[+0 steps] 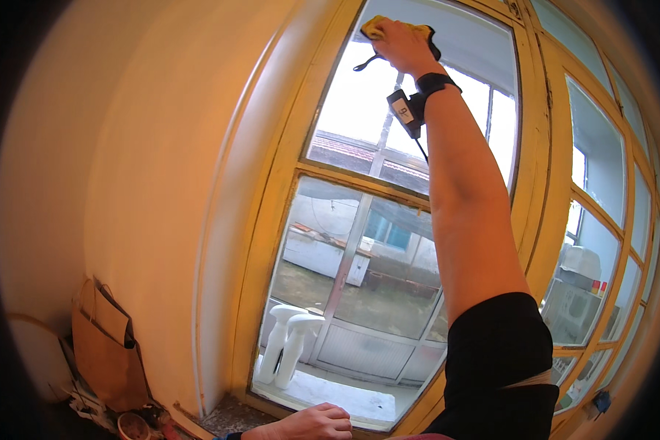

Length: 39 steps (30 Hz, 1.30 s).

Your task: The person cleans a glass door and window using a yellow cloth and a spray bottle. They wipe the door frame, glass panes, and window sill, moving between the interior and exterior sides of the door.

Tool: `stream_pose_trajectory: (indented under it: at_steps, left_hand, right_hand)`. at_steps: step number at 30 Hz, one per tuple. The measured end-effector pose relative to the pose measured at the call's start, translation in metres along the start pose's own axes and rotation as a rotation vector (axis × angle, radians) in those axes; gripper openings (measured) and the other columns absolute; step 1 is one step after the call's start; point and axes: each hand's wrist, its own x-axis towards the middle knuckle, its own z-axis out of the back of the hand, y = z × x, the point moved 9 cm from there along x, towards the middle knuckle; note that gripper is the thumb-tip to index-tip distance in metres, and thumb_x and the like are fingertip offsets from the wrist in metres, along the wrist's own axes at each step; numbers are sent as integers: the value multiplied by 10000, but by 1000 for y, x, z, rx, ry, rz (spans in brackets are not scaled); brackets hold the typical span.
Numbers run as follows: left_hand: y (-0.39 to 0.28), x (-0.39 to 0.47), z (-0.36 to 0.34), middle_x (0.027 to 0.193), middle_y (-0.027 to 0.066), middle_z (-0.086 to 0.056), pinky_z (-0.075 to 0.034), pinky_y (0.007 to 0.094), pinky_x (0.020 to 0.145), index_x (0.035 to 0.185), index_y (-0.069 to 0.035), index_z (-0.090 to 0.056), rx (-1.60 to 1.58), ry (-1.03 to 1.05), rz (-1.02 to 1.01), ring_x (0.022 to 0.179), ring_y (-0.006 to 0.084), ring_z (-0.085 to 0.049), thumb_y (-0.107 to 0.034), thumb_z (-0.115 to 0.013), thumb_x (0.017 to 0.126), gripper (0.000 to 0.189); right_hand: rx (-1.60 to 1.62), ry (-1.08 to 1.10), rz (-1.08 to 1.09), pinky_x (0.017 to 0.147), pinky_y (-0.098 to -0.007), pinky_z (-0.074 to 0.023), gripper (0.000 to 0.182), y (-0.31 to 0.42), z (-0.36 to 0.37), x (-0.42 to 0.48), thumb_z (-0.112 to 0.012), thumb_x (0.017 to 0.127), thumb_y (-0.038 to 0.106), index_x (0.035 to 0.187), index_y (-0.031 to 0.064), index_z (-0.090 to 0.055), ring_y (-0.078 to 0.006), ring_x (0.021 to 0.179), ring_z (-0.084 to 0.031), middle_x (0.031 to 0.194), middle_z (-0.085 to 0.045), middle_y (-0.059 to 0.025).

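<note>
My right hand (404, 47) is raised high and holds a yellow cloth with dark edging (373, 27) against the upper pane of a window (341, 110). A black device on a wrist strap (405, 113) sits at that wrist. Down at the bottom of the view, my left hand (319, 422) has its fingers curled in, by the lower edge of the window frame, with no object visible in it; whether it touches the frame I cannot tell. White spray bottles (292, 352) stand side by side near the lower pane, seen through or against the glass.
The yellow wooden window frame (533, 165) continues to the right with more panes. At lower left, a brown paper bag (107, 352) leans by the wall, with a round container (133, 426) and clutter near it. A stone sill (234, 418) lies below the frame.
</note>
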Motion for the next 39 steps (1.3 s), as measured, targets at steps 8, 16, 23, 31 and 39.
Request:
stream_pose_trajectory:
  at_steps: [8, 16, 23, 31, 39]
  left_hand:
    - [25, -4, -10, 725, 45, -565, -486, 416, 768, 644, -123, -576, -242, -54, 166, 814, 254, -593, -174, -683, 818, 211]
    - [16, -46, -22, 799, 78, -589, -482, 436, 792, 721, -124, -601, -273, 88, 373, 861, 270, -594, -242, -680, 850, 192]
    - [-16, -30, -13, 885, 58, -610, -494, 395, 836, 809, -120, -622, 31, 333, 204, 913, 259, -598, -222, -636, 816, 103]
    - [-36, -41, -40, 843, 42, -609, -508, 362, 800, 784, -102, -611, -10, 325, 212, 879, 240, -633, -245, -656, 946, 221]
    - [-56, -33, -56, 833, 36, -598, -491, 359, 769, 791, -121, -612, 27, 369, 209, 858, 230, -619, -237, -645, 904, 165]
  right_hand:
    - [-560, -88, -271, 1134, -593, -364, 601, -182, 52, -47, -429, 1030, 569, 1487, 186, -504, -342, 1356, -524, 1447, -573, -130]
    - [-331, 26, -404, 1198, -596, -272, 618, -162, 37, -48, -427, 989, 661, 1510, 337, -495, -431, 1462, -374, 1588, -436, -67]
    - [-258, 9, 42, 1241, -582, -200, 579, -13, -17, -49, -441, 994, 633, 1520, 391, -443, -455, 1526, -259, 1634, -393, -40]
    - [216, 85, 292, 1241, -531, -216, 481, 74, 8, -122, -679, 939, 419, 1399, 291, -624, -369, 1450, -401, 1497, -555, -42]
    - [452, 432, 525, 1268, -514, -216, 390, 146, 46, -184, -715, 909, 241, 1296, 294, -724, -397, 1531, -253, 1594, -464, 22]
